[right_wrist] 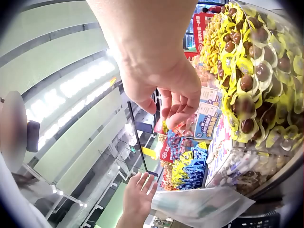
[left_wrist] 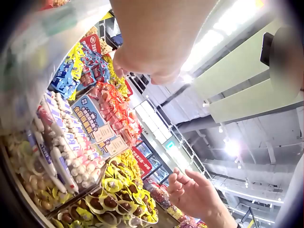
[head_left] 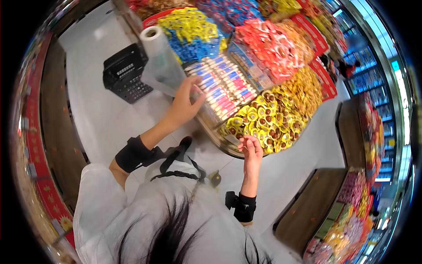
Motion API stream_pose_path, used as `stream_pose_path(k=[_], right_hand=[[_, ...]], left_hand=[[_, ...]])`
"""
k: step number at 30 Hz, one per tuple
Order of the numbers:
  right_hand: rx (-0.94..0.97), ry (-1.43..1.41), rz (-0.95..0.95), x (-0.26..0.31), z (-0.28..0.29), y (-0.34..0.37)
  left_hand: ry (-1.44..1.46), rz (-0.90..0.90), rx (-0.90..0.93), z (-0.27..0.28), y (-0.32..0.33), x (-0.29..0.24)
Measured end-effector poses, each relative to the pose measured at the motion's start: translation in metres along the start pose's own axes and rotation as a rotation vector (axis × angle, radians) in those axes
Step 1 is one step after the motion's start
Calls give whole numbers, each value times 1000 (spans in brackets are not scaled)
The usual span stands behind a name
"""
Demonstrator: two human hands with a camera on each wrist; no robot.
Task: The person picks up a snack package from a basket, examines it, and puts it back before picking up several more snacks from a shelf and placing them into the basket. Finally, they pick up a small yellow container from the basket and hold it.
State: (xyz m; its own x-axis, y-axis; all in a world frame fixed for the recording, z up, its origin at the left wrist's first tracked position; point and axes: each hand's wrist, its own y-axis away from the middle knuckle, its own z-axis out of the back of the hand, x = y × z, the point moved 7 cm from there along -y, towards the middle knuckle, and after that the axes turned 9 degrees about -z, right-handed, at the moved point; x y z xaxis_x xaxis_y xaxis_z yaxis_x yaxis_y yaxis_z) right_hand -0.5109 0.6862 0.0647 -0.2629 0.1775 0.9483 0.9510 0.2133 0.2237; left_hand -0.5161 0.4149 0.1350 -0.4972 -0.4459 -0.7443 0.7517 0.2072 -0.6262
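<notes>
My left hand [head_left: 187, 103] reaches over the near left edge of a candy display, with thumb and fingers spread apart. Beside its fingertips lie rows of white stick-shaped candies with blue and pink wrappers [head_left: 222, 83]. A roll of clear plastic bags [head_left: 160, 55] stands just beyond this hand, its loose film hanging near the fingers. The right hand [head_left: 251, 152] hovers at the front rim, fingers loosely bent, with nothing visible in them. Close to it is a heap of brown balls in yellow wrappers [head_left: 270, 116]. The right wrist view also shows the left hand [right_wrist: 137, 194] with its fingers extended.
A black keypad device [head_left: 127, 72] sits on the white surface left of the roll. Farther back are yellow and blue packets [head_left: 191, 33], red-wrapped sweets [head_left: 270, 48] and a blue printed box [head_left: 250, 66]. Brown-sided display stands [head_left: 310, 207] line the right.
</notes>
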Motion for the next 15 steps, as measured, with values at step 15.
stream_pose_path(k=[15], right_hand=[[373, 133, -222, -56, -108, 12]], left_hand=[[-161, 242, -356, 133, 122, -6]])
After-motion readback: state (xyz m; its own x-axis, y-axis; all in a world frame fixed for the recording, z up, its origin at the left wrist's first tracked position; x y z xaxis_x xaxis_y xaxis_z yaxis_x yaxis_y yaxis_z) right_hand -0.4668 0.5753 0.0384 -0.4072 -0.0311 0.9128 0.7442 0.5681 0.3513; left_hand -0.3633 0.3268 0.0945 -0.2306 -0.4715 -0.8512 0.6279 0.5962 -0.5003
